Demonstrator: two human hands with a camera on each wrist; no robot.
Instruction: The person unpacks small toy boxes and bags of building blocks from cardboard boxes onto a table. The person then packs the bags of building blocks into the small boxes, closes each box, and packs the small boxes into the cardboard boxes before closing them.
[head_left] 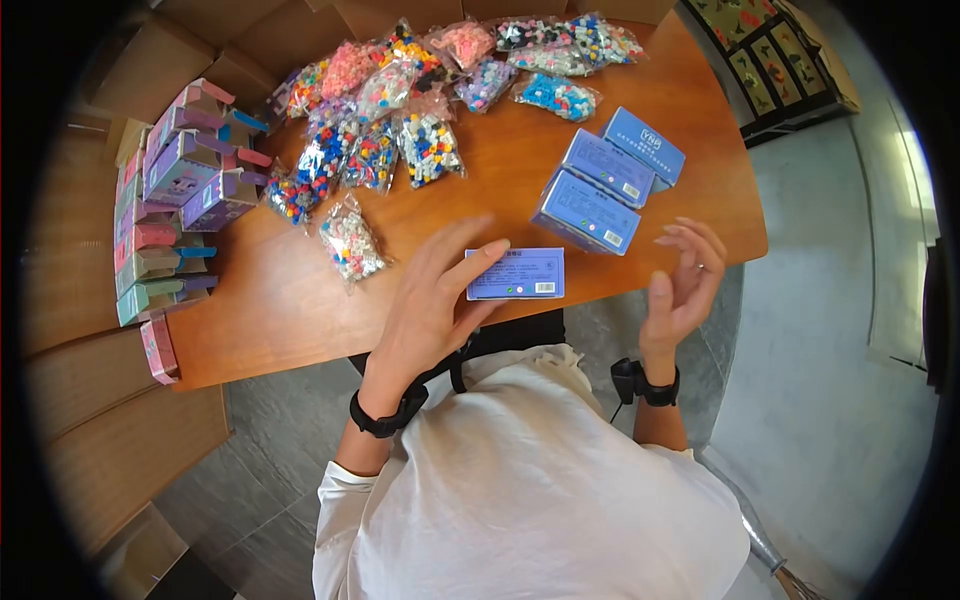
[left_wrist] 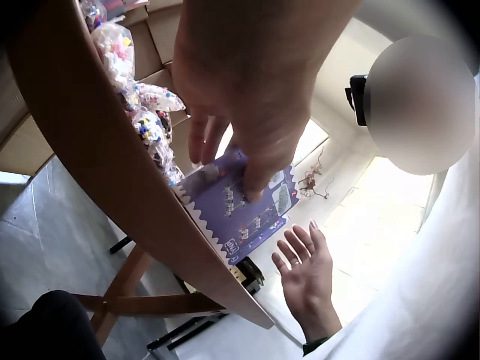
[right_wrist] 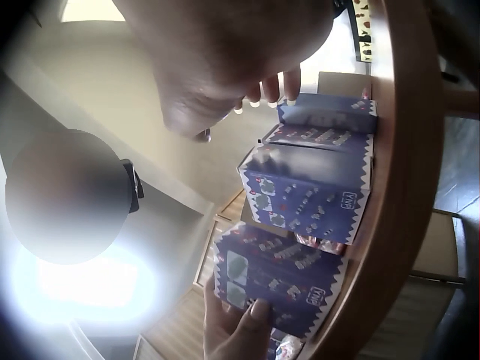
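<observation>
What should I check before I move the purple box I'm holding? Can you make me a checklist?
1. Purple box held: ok, the left hand has its fingers and thumb on one end.
2. Right hand free: ok, it is raised and holds nothing.
3. Box well in from the edge: not ok, it is close to the front of the table.
4. Three other boxes apart from it: ok, there is a gap.
5. Nearest bead bag out of the way: ok, it lies apart from the box.
6. Something inside the box: cannot tell.
</observation>
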